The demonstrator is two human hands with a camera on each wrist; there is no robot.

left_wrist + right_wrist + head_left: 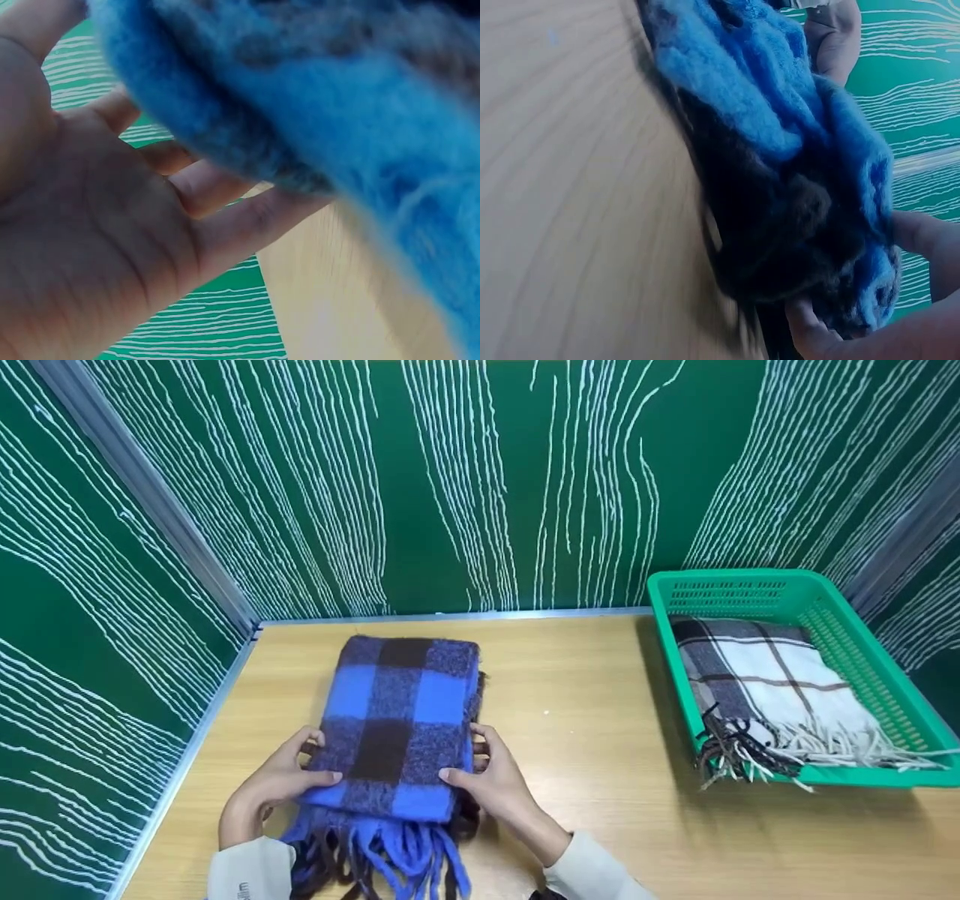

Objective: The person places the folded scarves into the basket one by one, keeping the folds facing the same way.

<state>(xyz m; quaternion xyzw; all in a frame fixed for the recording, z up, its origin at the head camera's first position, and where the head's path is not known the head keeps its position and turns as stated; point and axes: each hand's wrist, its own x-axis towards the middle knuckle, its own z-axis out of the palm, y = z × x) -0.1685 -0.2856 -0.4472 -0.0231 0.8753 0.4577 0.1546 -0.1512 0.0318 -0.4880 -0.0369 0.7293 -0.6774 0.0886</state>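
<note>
A folded blue and black checked scarf (394, 720) lies on the left part of the table, its fringe pointing towards me. At its left edge my left hand (281, 776) grips it, thumb on top and fingers at the side; the left wrist view shows those fingers (217, 187) reaching under the cloth. My right hand (499, 780) holds the opposite edge the same way, thumb on top. In the right wrist view the scarf's folded layers (780, 150) sit between that thumb and the fingers, whose tips are partly hidden by cloth.
A green plastic basket (671, 682) stands at the right on the wooden table (570, 780). Inside it lies a white, grey and brown checked scarf (795, 667), its fringe hanging over the near rim. Green panels (450, 495) with white wavy lines border the table.
</note>
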